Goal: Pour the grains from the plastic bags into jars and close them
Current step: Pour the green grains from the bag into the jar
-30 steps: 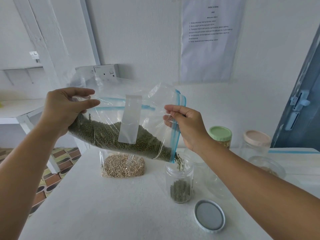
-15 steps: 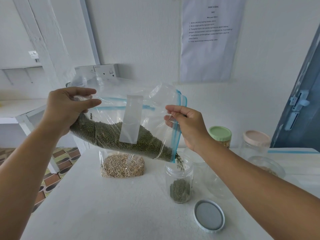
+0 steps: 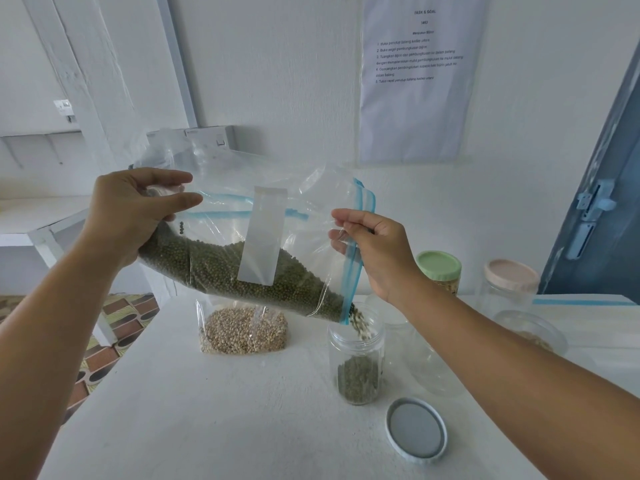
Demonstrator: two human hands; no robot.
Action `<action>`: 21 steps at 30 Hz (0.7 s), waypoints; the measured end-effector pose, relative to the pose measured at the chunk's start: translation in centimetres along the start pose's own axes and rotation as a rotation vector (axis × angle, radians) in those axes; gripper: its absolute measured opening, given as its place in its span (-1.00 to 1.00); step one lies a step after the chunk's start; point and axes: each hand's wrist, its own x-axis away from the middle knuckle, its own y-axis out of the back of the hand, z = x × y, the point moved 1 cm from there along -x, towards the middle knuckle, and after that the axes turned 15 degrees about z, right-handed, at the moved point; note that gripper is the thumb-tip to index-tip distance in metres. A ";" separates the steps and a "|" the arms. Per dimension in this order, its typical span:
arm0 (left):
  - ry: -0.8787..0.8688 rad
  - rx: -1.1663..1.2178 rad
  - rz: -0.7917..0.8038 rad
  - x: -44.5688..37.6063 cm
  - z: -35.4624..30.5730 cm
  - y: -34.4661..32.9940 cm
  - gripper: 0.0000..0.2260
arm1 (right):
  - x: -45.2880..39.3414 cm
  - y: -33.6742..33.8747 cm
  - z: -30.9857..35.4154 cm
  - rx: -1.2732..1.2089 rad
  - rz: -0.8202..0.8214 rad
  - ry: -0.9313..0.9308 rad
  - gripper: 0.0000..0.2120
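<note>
Bag btwn hands, both pinching it: left, right; tilted over jar.

Tilted zip bag spilling green grains into roughly third-full jar.
</note>
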 end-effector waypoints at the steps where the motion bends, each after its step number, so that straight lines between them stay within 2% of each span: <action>1: 0.001 0.000 0.002 0.0 0.0 0.0 -0.68 | 0.0 0.1 -0.1 -0.002 -0.002 -0.001 -0.78; 21: 0.014 0.003 0.002 0.1 0.2 0.2 -0.65 | 0.4 -0.4 0.3 0.004 0.008 0.008 -0.77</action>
